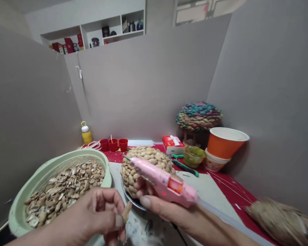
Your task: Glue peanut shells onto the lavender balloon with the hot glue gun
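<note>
Between the thumb and fingers of my left hand (102, 213) is a peanut shell (126, 211), held low in front of the work. My right hand (166, 208) is wrapped around a pink hot glue gun (161, 179), its metal nozzle pointing up and left and a small red light lit on its side. Behind the gun sits a rounded form covered in peanut shells (150, 155), resting in a metal bowl (133, 201). Part of that form is hidden by the gun and my right fingers. To the left stands a green colander (106, 171) holding many loose shells (72, 186).
Red cups (113, 145), a yellow bottle (86, 135) and a tissue pack (173, 145) line the back. Green-handled pliers (186, 168), a bowl of greenish pieces (193, 156), an orange paper tub (224, 145) and a colourful braided dome (199, 116) stand right. A dried fibre bundle (279, 218) lies nearer.
</note>
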{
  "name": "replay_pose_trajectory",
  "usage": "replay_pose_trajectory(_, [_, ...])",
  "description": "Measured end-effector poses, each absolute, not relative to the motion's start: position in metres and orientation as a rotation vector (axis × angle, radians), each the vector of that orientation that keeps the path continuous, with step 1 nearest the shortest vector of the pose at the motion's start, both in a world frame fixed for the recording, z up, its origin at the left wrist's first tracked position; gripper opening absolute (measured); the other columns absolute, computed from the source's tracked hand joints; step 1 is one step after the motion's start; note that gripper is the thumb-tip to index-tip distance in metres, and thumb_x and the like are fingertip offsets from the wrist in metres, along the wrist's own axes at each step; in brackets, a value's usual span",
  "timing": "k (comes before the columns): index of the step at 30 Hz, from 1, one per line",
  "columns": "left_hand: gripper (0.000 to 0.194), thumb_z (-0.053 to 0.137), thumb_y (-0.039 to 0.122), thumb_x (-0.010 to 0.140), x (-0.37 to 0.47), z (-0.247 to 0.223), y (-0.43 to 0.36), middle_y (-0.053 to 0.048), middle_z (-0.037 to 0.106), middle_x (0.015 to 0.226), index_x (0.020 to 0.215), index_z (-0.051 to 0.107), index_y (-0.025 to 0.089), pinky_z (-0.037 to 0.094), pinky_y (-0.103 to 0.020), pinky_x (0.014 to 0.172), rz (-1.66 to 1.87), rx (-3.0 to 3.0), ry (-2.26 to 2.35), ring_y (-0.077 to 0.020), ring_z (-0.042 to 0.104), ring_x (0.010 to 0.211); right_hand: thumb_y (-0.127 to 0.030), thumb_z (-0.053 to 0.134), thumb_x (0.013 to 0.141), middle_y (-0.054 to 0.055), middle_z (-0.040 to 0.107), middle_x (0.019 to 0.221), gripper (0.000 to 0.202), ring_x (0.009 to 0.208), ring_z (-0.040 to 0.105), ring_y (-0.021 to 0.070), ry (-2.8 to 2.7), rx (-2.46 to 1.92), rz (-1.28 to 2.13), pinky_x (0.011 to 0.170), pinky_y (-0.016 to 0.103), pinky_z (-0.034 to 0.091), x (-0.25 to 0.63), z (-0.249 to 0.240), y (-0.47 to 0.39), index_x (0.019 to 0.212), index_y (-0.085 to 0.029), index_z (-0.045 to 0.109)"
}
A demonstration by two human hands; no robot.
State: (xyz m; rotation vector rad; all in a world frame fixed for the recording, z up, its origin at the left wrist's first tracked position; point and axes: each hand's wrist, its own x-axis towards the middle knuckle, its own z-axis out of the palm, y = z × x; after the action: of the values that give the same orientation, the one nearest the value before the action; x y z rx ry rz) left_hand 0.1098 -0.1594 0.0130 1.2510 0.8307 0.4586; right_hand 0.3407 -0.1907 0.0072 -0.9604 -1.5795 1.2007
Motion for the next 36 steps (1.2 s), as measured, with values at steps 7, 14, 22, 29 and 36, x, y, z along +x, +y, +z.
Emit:
replay_pose_trajectory(7, [0.012, 0.070, 0.022, 0.067, 0.134, -0.001, -0.160, 0.001, 0.062, 0.055, 0.073, 0.061, 0.016, 0.043, -0.018, 0.047, 0.557, 1.206, 0.814, -0.0058, 0.046, 0.043, -0.032, 0.065, 0.078, -0.002, 0.050, 0.072, 0.017, 0.065, 0.043, 0.0110, -1.660, -0.862, 1.306, 0.059, 0.023, 0.036, 0.336, 0.011, -0.186, 0.080, -0.018, 0.055])
replay_pose_trajectory(14, [0.034, 0.085, 0.039, 0.063, 0.147, -0.006, -0.158, 0.004, 0.055, 0.051, 0.067, 0.061, 0.015, 0.039, -0.017, 0.046, 0.661, 1.224, 0.806, -0.0055, 0.045, 0.042, -0.020, 0.059, 0.076, -0.006, 0.042, 0.066, 0.015, 0.060, 0.036, 0.0088, -1.749, -0.838, 1.221, 0.053, 0.022, 0.030, 0.342, 0.015, -0.180, 0.071, -0.019, 0.045])
replay_pose_trajectory(22, [0.039, 0.084, 0.043, 0.060, 0.153, -0.009, -0.163, 0.004, 0.052, 0.048, 0.060, 0.055, 0.016, 0.038, -0.020, 0.046, 0.762, 1.328, 0.958, -0.0065, 0.043, 0.043, -0.009, 0.056, 0.078, -0.006, 0.044, 0.070, 0.016, 0.060, 0.039, 0.0075, -1.911, -0.836, 0.972, 0.054, 0.018, 0.032, 0.345, 0.016, -0.183, 0.074, -0.019, 0.045])
replay_pose_trajectory(29, [0.023, 0.071, 0.025, 0.061, 0.158, -0.017, -0.162, 0.005, 0.047, 0.048, 0.056, 0.050, 0.018, 0.033, -0.021, 0.047, 0.787, 1.409, 1.027, -0.0071, 0.040, 0.045, -0.011, 0.058, 0.078, -0.006, 0.048, 0.069, 0.013, 0.059, 0.043, 0.0079, -1.944, -0.874, 0.816, 0.052, 0.019, 0.031, 0.339, -0.002, -0.176, 0.073, -0.018, 0.049])
replay_pose_trajectory(36, [0.015, 0.066, 0.021, 0.059, 0.164, -0.015, -0.165, 0.004, 0.049, 0.052, 0.054, 0.052, 0.017, 0.034, -0.020, 0.049, 0.947, 1.334, 0.981, -0.0078, 0.039, 0.051, -0.033, 0.056, 0.092, 0.002, 0.059, 0.072, 0.019, 0.065, 0.056, 0.0155, -2.058, -0.790, 0.428, 0.062, 0.025, 0.044, 0.342, -0.022, -0.174, 0.078, -0.019, 0.057])
